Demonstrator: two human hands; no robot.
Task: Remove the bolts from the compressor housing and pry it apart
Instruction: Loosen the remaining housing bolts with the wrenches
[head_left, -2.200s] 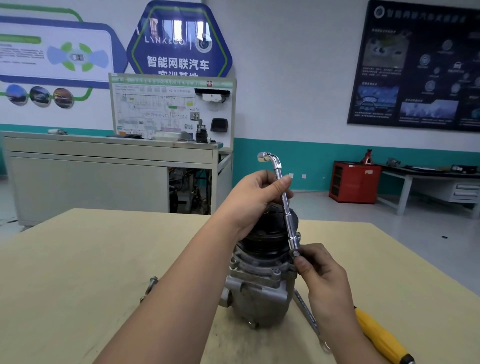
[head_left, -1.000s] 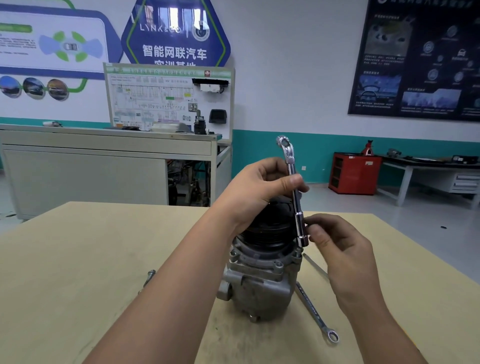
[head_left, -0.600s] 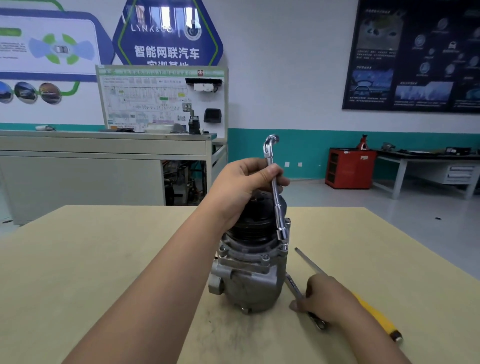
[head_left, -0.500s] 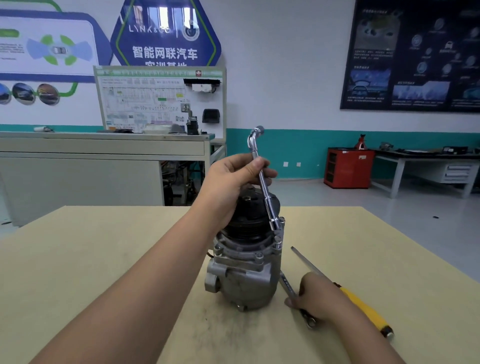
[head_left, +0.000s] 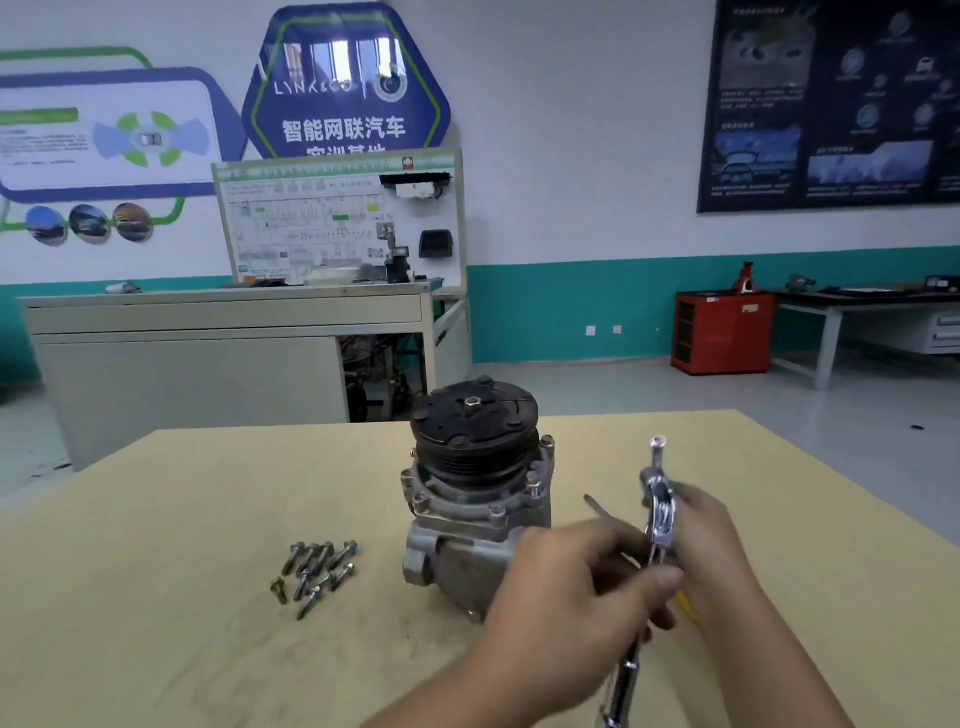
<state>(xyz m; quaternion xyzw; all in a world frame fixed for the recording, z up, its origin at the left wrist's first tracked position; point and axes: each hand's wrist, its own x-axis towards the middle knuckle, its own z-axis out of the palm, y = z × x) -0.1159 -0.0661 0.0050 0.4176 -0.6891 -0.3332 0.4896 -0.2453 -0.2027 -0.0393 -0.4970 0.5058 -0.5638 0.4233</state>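
The grey compressor housing (head_left: 457, 556) stands upright on the wooden table (head_left: 182, 519), its black pulley (head_left: 475, 426) on top. Bolt heads (head_left: 532, 478) sit around its upper flange. Several loose bolts (head_left: 317, 571) lie in a pile to its left. Right of the compressor and low over the table, both hands hold a chrome L-shaped socket wrench (head_left: 658, 514). My left hand (head_left: 587, 592) pinches its shaft with the thumb. My right hand (head_left: 711, 545) grips it near the bend. The wrench is clear of the housing and blurred.
A screwdriver lies behind my hands, only its metal tip (head_left: 595, 504) and a bit of yellow handle (head_left: 685, 603) showing. Across the floor are a grey workbench (head_left: 208, 332) with a display board, a red cabinet (head_left: 722, 332) and a side desk (head_left: 857, 322).
My left hand lifted the wrench off the compressor's flange bolt and brought it down to the right. My right hand left the table and took hold of it. The bolt pile came into view.
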